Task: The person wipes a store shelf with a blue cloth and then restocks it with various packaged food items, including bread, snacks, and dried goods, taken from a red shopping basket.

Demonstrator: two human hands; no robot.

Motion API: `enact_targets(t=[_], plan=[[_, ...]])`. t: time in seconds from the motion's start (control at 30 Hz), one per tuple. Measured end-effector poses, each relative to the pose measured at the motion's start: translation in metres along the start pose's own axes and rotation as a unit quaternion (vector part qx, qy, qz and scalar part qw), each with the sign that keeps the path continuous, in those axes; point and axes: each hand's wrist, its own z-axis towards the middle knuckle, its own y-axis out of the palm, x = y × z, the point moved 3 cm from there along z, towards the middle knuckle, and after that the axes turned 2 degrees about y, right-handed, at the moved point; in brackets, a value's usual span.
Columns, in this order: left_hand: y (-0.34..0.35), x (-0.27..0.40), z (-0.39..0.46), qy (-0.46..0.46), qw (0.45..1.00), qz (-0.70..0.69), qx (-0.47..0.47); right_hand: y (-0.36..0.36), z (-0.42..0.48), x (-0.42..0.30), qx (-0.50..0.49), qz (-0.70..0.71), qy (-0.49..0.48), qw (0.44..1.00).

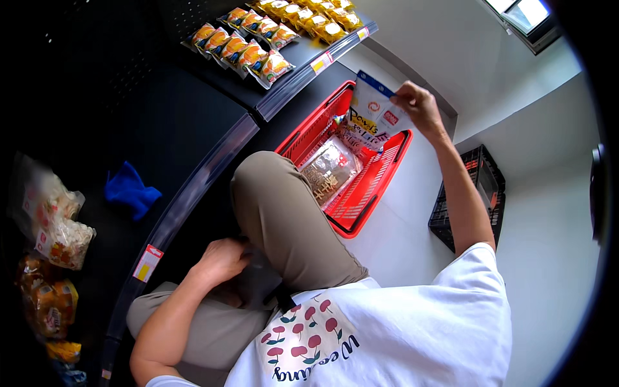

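My right hand (420, 109) pinches the upper corner of a white plastic packet (375, 113) with a blue top band and printed lettering. The packet hangs over the far end of a red plastic shopping basket (355, 220). Inside the basket lies a clear-fronted food packet (331, 169) with brown contents; other packaging behind it is mostly covered. My left hand (225, 259) rests low between my bent knees, beside the raised knee. Its fingertips are hidden, so whether it grips anything is unclear.
A black shelf (193, 111) with a clear price-tag rail (208, 145) runs along my left. It carries a blue cloth (131, 190), bagged snacks (67, 242) and rows of wrapped snacks (242, 51). A black plastic crate (488, 169) stands by the wall at right.
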Motion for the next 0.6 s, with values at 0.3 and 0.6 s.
enact_targets(t=[0.3, 0.6], plan=[[0.007, -0.010, 0.003, -0.022, 0.999, -0.012, 0.030, 0.063, -0.020, 0.147, 0.065, 0.013, 0.142, 0.988], [0.009, -0.016, 0.004, -0.045, 0.999, -0.002, -0.009, 0.084, -0.044, 0.191, 0.076, -0.174, 0.137, 0.972]])
